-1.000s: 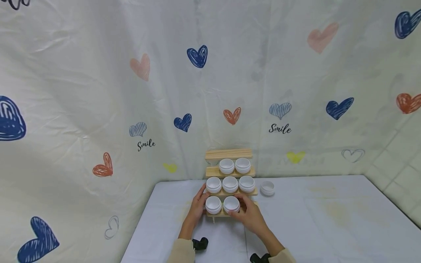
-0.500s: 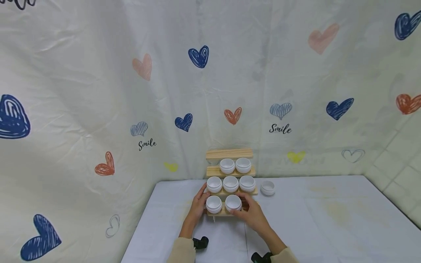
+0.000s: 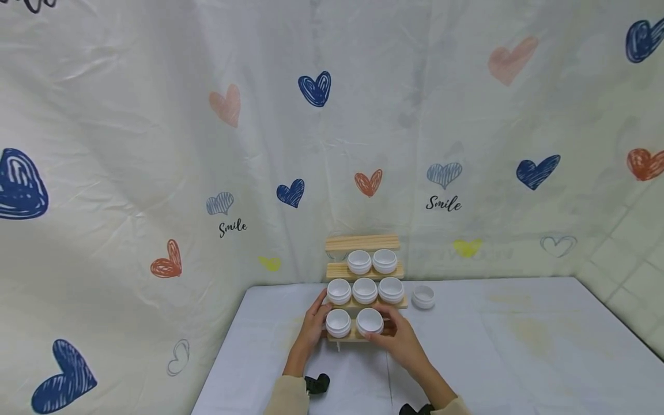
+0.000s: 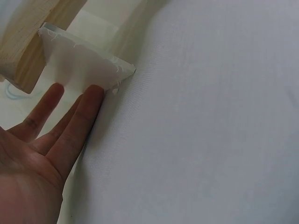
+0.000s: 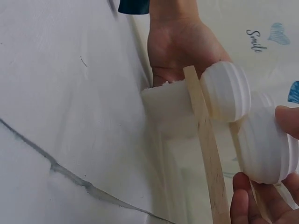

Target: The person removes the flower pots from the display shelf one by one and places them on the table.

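Observation:
A stepped wooden rack (image 3: pixel 362 242) stands at the table's back edge, bearing several small white bowls on its steps. My right hand (image 3: pixel 398 341) pinches the right-hand bowl (image 3: pixel 370 317) on the lowest step. In the right wrist view, its thumb lies on the ribbed white bowl (image 5: pixel 264 144), and fingers (image 5: pixel 242 198) curl underneath beside the wooden slat. Another bowl (image 3: pixel 338 323) sits to its left, a small gap between them. My left hand (image 3: pixel 310 326) rests at the rack's left side; in the left wrist view, its straight fingers (image 4: pixel 77 128) reach the white side support (image 4: pixel 81 58).
One more white bowl (image 3: pixel 423 296) stands on the table, right of the rack. Two bowls sit on the third step up, several on the second; the top slat bears none. A heart-printed curtain (image 3: pixel 259 144) hangs behind the white-covered table (image 3: pixel 519 346).
The pinched bowl has shifted slightly right along the lowest step with my right hand, widening the gap to its neighbour. My left hand has stayed at the rack's side.

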